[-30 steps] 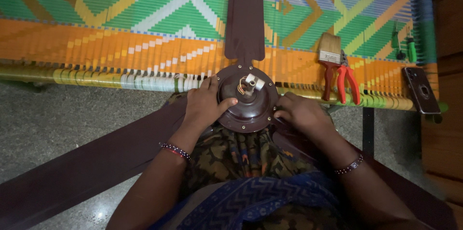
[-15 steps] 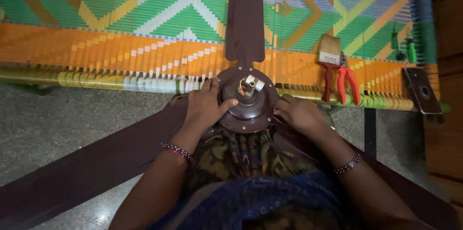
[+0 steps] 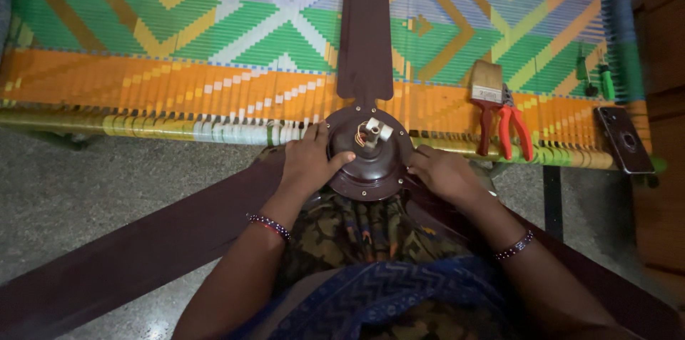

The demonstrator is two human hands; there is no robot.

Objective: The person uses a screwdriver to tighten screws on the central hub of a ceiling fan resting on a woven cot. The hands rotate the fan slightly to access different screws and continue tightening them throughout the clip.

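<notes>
Our left hand (image 3: 308, 161) and right hand (image 3: 444, 172) grip the brown fan motor hub (image 3: 371, 154) on our lap, its blades (image 3: 365, 26) spread out. Beyond: bright woven cot (image 3: 178, 40) carrying brush (image 3: 487, 97), red pliers (image 3: 512, 122), phone (image 3: 626, 140). Speckled stone floor (image 3: 93, 183) below.

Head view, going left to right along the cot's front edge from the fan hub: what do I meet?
Left hand → brown ceiling fan motor hub → right hand → paintbrush → red-handled pliers → green-handled screwdrivers → dark phone.
</notes>
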